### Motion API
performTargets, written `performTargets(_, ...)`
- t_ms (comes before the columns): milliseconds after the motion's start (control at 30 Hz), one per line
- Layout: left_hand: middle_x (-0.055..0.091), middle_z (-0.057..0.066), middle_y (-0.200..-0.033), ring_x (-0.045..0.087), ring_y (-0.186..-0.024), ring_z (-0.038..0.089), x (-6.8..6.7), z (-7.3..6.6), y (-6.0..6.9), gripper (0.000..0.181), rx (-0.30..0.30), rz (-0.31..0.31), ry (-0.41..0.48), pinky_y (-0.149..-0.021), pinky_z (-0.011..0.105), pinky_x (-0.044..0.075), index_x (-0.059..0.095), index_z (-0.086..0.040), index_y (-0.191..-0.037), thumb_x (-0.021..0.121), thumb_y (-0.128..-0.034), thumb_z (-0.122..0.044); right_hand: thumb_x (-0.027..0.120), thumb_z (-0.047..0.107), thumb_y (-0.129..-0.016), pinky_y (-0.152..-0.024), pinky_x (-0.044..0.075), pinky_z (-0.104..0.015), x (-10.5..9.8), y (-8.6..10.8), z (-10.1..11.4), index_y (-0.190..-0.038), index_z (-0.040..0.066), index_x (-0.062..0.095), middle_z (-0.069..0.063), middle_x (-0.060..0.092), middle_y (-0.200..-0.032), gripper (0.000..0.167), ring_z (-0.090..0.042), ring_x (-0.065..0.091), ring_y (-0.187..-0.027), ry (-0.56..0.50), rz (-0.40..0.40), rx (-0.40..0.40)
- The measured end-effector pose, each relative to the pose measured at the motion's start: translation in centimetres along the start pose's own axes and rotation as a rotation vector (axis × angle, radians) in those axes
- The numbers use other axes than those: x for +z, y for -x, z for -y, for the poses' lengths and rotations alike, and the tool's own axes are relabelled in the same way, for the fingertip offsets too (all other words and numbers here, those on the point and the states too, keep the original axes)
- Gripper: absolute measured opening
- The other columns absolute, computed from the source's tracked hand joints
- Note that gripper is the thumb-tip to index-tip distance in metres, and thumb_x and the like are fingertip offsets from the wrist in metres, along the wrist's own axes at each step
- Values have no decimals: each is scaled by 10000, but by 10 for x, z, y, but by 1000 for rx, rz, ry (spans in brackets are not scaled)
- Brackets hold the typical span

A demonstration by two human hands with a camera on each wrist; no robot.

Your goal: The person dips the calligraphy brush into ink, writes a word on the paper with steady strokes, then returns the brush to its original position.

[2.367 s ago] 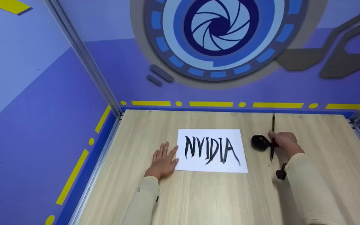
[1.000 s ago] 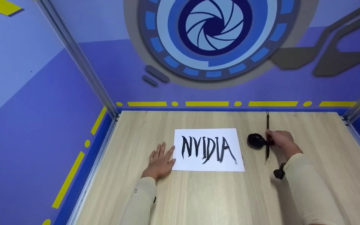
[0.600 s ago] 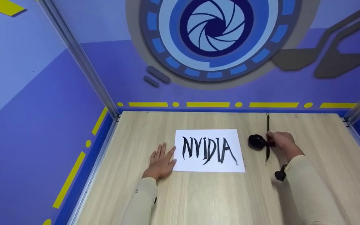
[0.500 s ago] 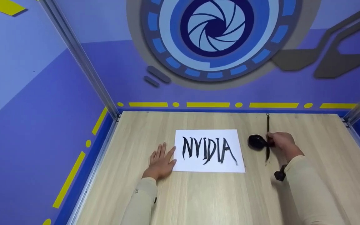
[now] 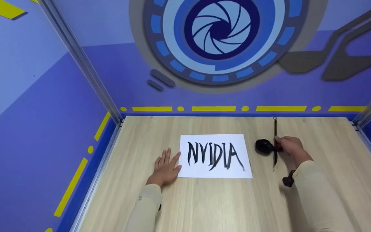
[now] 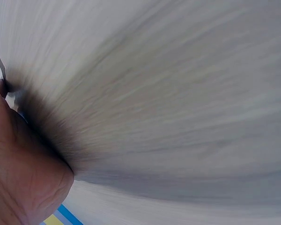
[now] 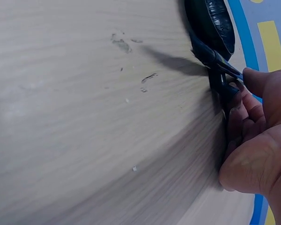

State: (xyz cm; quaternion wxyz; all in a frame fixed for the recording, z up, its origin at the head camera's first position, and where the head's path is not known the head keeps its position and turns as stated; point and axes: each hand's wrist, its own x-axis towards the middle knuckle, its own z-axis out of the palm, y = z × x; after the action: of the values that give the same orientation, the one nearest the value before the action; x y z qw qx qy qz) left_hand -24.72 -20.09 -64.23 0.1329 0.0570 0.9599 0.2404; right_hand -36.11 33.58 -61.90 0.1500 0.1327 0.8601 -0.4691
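Note:
A white sheet of paper [image 5: 216, 173] lies on the table, with "NVIDIA" in black brush strokes across it. My left hand [image 5: 164, 169] rests flat at its left edge, fingers spread, thumb and forefinger touching the paper. To the right of the sheet is a shiny black round dish [image 5: 264, 147] with a short handle, like a small ladle. A dark writing brush [image 5: 275, 127] crosses that handle, bristles toward me. My right hand [image 5: 291, 146] holds the brush between thumb and fingers where it meets the handle; the right wrist view shows the fingers curled beneath, partly hidden.
The wooden table [image 5: 211, 206] meets a blue-purple back wall [image 5: 108, 74] with yellow marks. A metal post [image 5: 79, 61] stands in the left corner. Small dark ink smudges [image 7: 122, 45] mark the tabletop near the brush tip. A black wrist device [image 5: 288, 179] hangs at the right sleeve.
The head view has shifted slightly. The brush stands a little more upright in view than at first. Both hands, the paper and the dish keep nearly the same places.

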Motion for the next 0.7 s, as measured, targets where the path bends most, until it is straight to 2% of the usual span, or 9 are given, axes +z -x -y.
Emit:
performTargets(400, -43, 122, -1831, -77, -1706, 367, 11, 8, -7, 595, -33, -9, -24, -1361, 614, -19, 226, -325, -1718, 364, -1145, -408, 515, 504, -1100, -733, 432, -311, 1, -1, -2, -949, 149, 713, 103, 541, -789, 433, -132, 499, -787, 23, 2, -16)
performTargets(700, -54, 107, -1831, -89, -1707, 347, 11, 11, -8, 594, -25, -6, 3, -1361, 600, -14, 223, -326, -1719, 341, -1145, -425, 559, 469, -1090, -748, 481, -271, 2, -5, -3, -997, 138, 759, 141, 647, -840, 398, -113, 564, -842, -43, -8, 3)
